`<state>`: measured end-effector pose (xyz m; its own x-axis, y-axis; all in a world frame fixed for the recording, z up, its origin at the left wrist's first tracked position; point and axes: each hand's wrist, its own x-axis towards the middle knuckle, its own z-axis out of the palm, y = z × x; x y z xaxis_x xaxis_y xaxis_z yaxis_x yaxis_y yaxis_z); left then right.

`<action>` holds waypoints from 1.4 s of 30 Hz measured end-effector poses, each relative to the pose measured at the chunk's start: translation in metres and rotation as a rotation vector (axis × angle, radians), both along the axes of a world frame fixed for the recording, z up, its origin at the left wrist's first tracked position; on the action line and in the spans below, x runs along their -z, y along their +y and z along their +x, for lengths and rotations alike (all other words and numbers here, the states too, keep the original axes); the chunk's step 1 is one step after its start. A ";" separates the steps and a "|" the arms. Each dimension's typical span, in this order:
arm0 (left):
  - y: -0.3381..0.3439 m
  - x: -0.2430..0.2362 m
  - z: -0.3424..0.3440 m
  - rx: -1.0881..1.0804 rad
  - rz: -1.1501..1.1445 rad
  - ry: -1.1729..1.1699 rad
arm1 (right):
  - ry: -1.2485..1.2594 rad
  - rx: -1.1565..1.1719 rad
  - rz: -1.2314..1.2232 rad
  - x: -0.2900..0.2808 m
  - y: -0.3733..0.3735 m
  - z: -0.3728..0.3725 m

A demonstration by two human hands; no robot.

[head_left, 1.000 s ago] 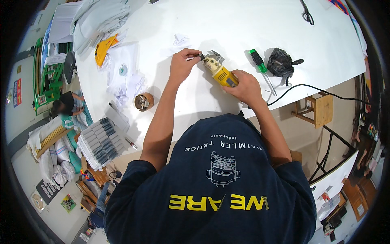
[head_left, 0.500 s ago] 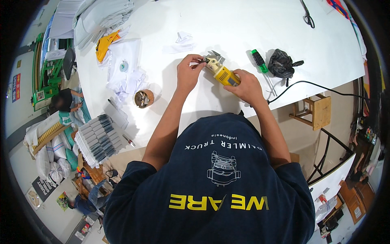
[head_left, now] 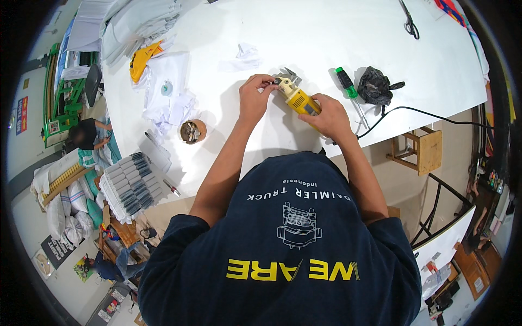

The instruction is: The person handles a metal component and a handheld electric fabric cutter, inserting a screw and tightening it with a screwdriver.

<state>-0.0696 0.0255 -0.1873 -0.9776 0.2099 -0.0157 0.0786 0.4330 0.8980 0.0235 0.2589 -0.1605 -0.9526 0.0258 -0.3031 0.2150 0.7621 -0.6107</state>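
Note:
A yellow and cream handheld electric fabric cutter (head_left: 300, 100) lies tilted over the white table, its metal foot pointing away from me. My right hand (head_left: 330, 117) wraps round the rear of its body, from which a black cord runs off to the right. At the front, my left hand (head_left: 254, 96) has its fingers closed on the cutter's head, by a small dark part. What exactly the fingertips pinch is too small to make out. Right of the cutter lies a green and black screwdriver (head_left: 346, 83), next to a crumpled black plastic bag (head_left: 376, 86).
A round tin (head_left: 192, 131) of small bits stands left of my left forearm. White cloth scraps (head_left: 168, 98) and a yellow cloth (head_left: 142, 61) lie farther left, near a tray of grey-capped pens (head_left: 130, 187). Black scissors (head_left: 411, 27) rest at the far right. A wooden stool (head_left: 427, 152) stands beyond the edge.
My left hand has shifted very slightly at the cutter's head, its fingers bending a little differently. My right hand and the cutter stay almost in place.

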 end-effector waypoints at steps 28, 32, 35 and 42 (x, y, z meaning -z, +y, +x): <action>-0.005 -0.009 -0.008 0.153 -0.004 -0.012 | -0.024 -0.004 -0.006 -0.002 0.000 -0.001; -0.006 -0.013 -0.011 0.199 -0.085 0.009 | -0.021 0.005 -0.001 -0.001 0.000 0.000; -0.006 -0.014 -0.016 0.258 -0.151 0.104 | -0.030 0.010 -0.011 -0.002 0.000 0.000; -0.006 -0.014 -0.029 0.337 -0.235 0.110 | -0.041 0.009 -0.016 -0.006 0.000 -0.001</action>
